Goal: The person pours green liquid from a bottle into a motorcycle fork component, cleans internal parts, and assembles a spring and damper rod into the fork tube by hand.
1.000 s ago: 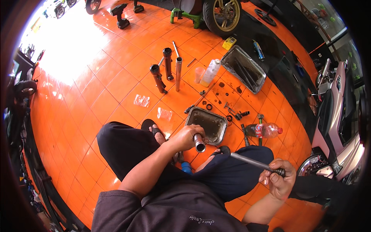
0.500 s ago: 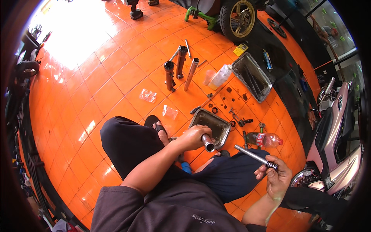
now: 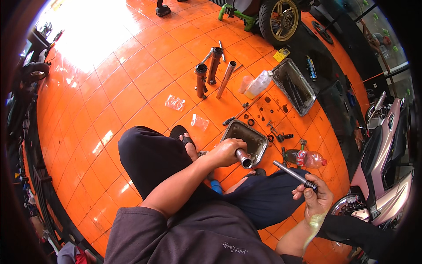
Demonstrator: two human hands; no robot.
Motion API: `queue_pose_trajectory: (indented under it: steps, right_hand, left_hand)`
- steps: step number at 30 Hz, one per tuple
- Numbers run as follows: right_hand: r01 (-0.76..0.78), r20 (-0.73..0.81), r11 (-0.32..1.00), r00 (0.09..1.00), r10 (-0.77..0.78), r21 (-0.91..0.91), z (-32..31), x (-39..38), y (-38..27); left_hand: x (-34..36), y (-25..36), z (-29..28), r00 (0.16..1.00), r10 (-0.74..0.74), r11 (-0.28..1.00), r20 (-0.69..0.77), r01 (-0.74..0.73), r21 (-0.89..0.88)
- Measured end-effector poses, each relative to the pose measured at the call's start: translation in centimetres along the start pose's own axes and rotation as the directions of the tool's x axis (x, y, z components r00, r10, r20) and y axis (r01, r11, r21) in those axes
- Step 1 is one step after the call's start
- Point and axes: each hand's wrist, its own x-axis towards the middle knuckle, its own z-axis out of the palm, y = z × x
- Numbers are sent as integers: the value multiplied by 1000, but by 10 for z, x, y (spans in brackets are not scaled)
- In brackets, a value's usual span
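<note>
The floor [image 3: 132, 83] is made of shiny orange tiles. Three metal tubes [image 3: 213, 70] lie together on it. Two small clear plastic bags [image 3: 175, 102] lie near them. A clear jug [image 3: 258, 83] lies on its side next to a long grey tray [image 3: 293, 86]. A smaller metal tray [image 3: 246, 140] sits by the person's knee, with little rings and bolts [image 3: 268, 119] spread around it. A bottle with a red label [image 3: 307, 158] lies close by

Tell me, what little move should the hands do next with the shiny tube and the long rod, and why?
Probably bring the rod in the right hand over to the open mouth of the metal tube that the left hand holds. The tube's open end faces the rod, the rod's tip points toward it, and a gap separates them.
</note>
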Motion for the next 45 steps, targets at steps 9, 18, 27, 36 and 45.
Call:
queue_pose_trajectory:
  steps: [9, 18, 27, 36, 45]
  right_hand:
    - [49, 38, 998, 998, -47, -34, 7, 0, -3]
    - [331, 61, 906, 943, -327, -265, 38, 2, -17]
    - [407, 122, 826, 912, -392, -391, 38, 21, -21]
    - [281, 183, 867, 958, -223, -412, 41, 68, 11]
    - [469, 634, 776, 764, -117, -422, 23, 150, 4]
  left_hand:
    - [-1, -5, 3, 1000, -1, 1000, 7, 1, 13]
    - [-4, -1, 4, 1000, 14, 999, 14, -14, 29]
    - [11, 1, 9, 999, 0, 999, 44, -2, 40]
    - [36, -16, 20, 964, -147, 988, 220, 134, 74]
    - [81, -38, 34, 969, -155, 988, 193, 151, 34]
